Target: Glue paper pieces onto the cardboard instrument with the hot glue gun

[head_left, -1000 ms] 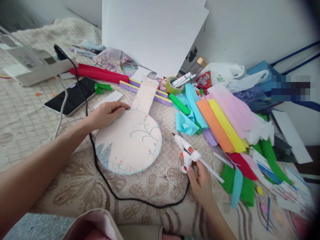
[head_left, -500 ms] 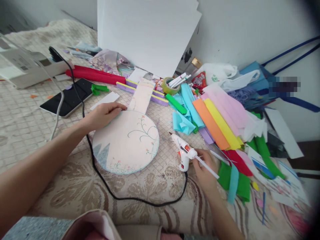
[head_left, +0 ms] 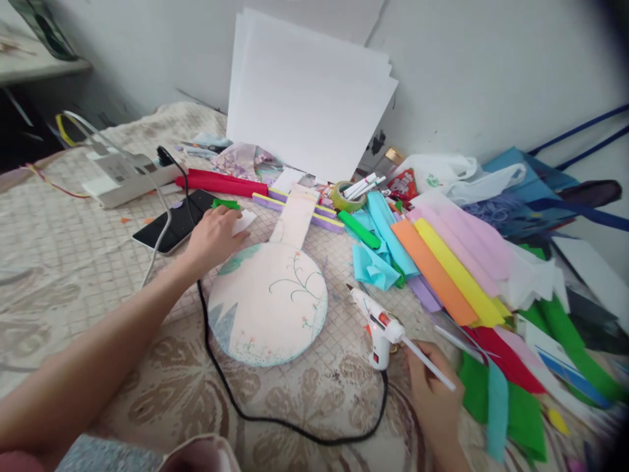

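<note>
A round paper piece (head_left: pixel 270 305) is laid flat at the middle of the cloth-covered desk (head_left: pixel 73 262), nearer the near edge than the far one. Its pale face is rimmed in teal and decorated with curling stems and small reddish flowers at the right, grey-blue peaks at the lower left and green foliage at the upper left. A pale strip (head_left: pixel 295 216) is extended from it toward the desk's far edge and is laid across purple-and-yellow bars (head_left: pixel 327 221).

To its right, a white glue gun (head_left: pixel 379 344) is pointed at the piece, with a long glue stick (head_left: pixel 430 365) projected from its back. The hands are held well apart: the left hand (head_left: pixel 215 239) is bent over a white card (head_left: pixel 244 223) beside a green scrap (head_left: pixel 226 204), and the right hand (head_left: pixel 437 393) is loosely curled behind the glue stick. Because the fingers are partly hidden, it cannot be told whether anything is gripped by either hand.

The near side of the piece is looped by a black cord (head_left: pixel 304 430). Toward the left edge, a dark tablet (head_left: pixel 164 231) is crossed by a white cable (head_left: pixel 161 236). The right side is crowded with orange paper (head_left: pixel 432 272), yellow paper (head_left: pixel 457 272) and pink paper (head_left: pixel 462 239); large white sheets (head_left: pixel 309 98) are propped at the far edge.
</note>
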Demonstrator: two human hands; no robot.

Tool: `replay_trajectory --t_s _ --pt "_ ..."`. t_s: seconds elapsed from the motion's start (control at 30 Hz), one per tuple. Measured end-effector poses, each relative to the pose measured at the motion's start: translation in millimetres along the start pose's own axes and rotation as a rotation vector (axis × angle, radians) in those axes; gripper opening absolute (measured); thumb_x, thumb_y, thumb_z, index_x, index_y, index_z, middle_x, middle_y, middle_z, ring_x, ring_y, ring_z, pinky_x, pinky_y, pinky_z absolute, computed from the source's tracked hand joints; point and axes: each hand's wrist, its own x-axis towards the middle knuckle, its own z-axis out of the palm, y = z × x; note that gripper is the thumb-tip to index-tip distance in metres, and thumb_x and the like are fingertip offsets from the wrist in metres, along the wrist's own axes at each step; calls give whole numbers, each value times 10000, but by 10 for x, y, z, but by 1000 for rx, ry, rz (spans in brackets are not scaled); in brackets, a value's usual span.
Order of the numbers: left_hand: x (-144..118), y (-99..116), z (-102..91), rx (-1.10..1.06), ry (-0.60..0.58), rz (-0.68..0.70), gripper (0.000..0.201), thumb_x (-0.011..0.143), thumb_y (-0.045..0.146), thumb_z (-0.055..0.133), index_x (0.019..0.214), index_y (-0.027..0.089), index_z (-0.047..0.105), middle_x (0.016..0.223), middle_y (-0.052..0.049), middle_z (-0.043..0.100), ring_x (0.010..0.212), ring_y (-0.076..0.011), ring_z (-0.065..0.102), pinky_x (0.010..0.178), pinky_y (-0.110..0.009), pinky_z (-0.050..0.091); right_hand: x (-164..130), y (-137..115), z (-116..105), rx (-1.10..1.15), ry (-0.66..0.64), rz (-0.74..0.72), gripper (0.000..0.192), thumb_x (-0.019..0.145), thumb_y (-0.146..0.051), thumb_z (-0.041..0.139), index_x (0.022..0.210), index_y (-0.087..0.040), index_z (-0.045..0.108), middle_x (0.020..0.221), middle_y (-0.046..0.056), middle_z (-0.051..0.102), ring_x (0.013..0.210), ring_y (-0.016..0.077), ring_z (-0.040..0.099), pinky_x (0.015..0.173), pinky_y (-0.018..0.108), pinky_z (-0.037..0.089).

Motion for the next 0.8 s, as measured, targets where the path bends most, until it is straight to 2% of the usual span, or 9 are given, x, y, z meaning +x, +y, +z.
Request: replay_trajectory --t_s 0.13,0.3,0.43,0.5,0.53,0.6,0.63,0.7,0.8 --pt "-4 21 60 91 -29 -1 540 804 470 455 1184 101 558 1180 -157 573 1155 -363 465 795 -435 305 -68 -11 -65 4 34 68 230 863 -376 538 786 -169 607 672 13 575 594 153 512 575 270 399" --pt "-30 -12 -54 209 -39 -14 639 820 504 413 1256 42 478 1184 -188 522 1165 -355 472 709 -422 272 -282 -153 -129 225 231 162 197 898 -341 505 814 -174 568 613 -21 505 548 134 471 559 271 384" --pt "-320 263 -273 136 92 13 553 804 443 512 1272 149 490 1197 -129 501 1089 -292 523 848 -395 379 -449 -384 -181 280 226 29 214 903 -276 490 720 -184 551 597 -7 507 564 145 495 559 283 391" --pt "-611 505 -327 68 45 87 440 819 398 539 1208 194 523 1157 -101 527 961 -245 561 836 -374 429 -511 -529 -167 320 128 -60 154 890 -221 494 771 -190 586 620 3 533 580 155 522 565 289 419" --pt "-777 632 -324 -8 1 126 382 816 388 557 1160 222 535 1140 -80 542 883 -213 571 776 -352 458 -538 -608 -139 367 20 -88 135 890 -201 485 828 -196 605 642 4 547 562 146 522 531 272 417" --pt "-1107 864 -260 -194 -129 137 376 801 377 607 1150 271 516 1083 -44 559 778 -169 575 690 -315 495 -589 -770 -37 476 -286 -66 163 905 -203 459 916 -217 621 718 14 586 573 133 548 525 255 440" --pt "-1249 958 -208 -281 -155 139 372 815 333 602 1166 277 495 1065 -31 563 795 -161 582 702 -305 506 -614 -848 31 542 -429 -31 180 918 -223 442 956 -226 619 751 19 596 594 132 561 536 250 451" --pt "-1454 1083 -93 -381 -243 158 421 821 297 614 1212 277 459 1109 -30 551 906 -169 586 733 -289 519 -659 -981 172 687 -595 83 225 939 -269 420 1102 -243 573 839 28 613 594 119 569 526 236 457" --pt "-1550 1121 30 -350 -204 176 414 847 228 582 1241 240 454 1161 -57 508 998 -176 564 809 -300 514 -692 -1085 320 755 -714 138 254 947 -306 418 1158 -257 550 863 22 611 615 113 566 554 232 462"
